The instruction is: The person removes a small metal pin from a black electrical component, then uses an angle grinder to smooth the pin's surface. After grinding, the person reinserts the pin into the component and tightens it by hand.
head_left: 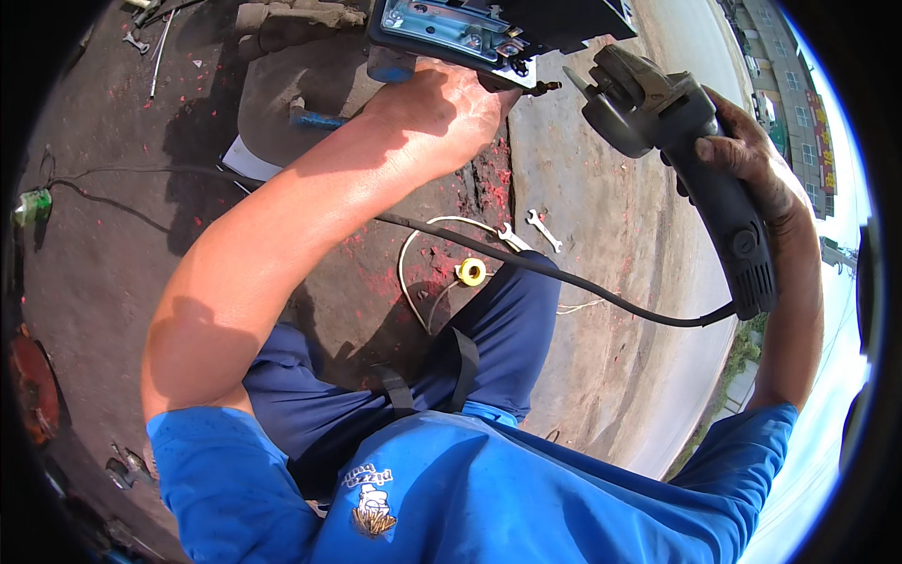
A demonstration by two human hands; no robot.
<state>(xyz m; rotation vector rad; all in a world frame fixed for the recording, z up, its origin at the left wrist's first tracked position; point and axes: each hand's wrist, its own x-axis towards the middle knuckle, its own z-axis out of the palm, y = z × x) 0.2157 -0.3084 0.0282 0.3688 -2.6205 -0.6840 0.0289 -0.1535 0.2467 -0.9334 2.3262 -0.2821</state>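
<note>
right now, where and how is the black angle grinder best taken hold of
The angle grinder is likely best gripped around its long body just behind the head, from the right, as the right hand does: the round guard faces left, and the cord leaves the lower end.

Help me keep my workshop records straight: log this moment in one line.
left grip: at black-cased assembly, contact unclear | right grip: around angle grinder | wrenches: on ground
</note>
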